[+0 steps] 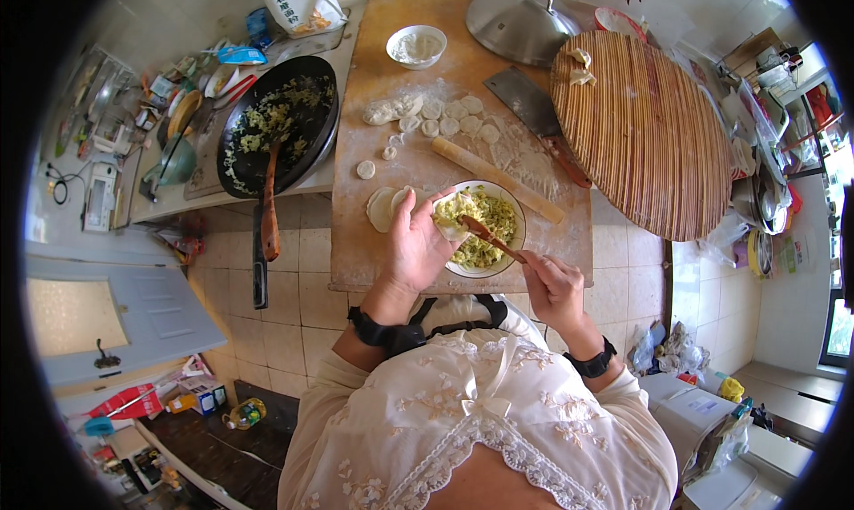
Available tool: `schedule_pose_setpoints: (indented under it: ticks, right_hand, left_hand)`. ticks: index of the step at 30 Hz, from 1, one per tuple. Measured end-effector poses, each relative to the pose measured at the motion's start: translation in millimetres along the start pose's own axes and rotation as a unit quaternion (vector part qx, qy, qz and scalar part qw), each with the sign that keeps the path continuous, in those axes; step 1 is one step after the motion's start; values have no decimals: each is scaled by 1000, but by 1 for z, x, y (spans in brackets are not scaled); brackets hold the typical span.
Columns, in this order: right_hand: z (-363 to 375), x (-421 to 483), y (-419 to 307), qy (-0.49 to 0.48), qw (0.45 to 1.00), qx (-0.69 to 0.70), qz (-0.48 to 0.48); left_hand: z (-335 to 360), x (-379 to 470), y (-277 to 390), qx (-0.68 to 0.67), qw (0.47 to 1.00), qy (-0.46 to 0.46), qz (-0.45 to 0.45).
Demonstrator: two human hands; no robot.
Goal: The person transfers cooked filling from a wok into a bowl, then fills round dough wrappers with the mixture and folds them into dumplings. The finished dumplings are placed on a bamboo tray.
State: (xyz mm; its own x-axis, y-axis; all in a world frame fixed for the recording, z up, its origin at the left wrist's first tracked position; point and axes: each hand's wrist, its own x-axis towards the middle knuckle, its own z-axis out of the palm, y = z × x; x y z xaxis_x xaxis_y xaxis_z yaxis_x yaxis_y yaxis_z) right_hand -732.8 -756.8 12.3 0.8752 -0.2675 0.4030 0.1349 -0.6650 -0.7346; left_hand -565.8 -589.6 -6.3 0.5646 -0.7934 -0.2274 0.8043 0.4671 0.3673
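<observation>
My left hand cups a round dough wrapper with chopped yellow-green filling heaped on it. In my right hand is a small wooden spatula, its tip touching that filling. Both hands hover over the near edge of a white bowl holding more of the filling. Flat rolled wrappers lie on the wooden board left of the bowl, partly behind my left hand. Beyond the bowl rests a wooden rolling pin, set at a slant.
Floured dough discs and a dough roll lie on the wooden board. A cleaver touches a round slatted tray bearing dumplings. Farther back are a flour bowl and a metal lid. A wok stands left.
</observation>
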Motion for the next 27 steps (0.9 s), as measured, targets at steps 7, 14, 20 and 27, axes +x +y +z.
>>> schedule_pose_setpoints:
  ticks: [7,14,20,27]
  right_hand:
    - [1,-5,10,55,996,-58,33]
    - [3,1,9,52,993,-74,-70]
    - [10,7,19,-17,974,-150,-171]
    - [5,-1,24,-2,976,-122,-178]
  left_hand:
    - [1,-2,-3,-15,999,21,26]
    - [4,-3,-4,-15,999,31,4]
    - [11,-6,0,-3,1000,5,-9]
    - [12,-7,3,-10,1000,11,-12]
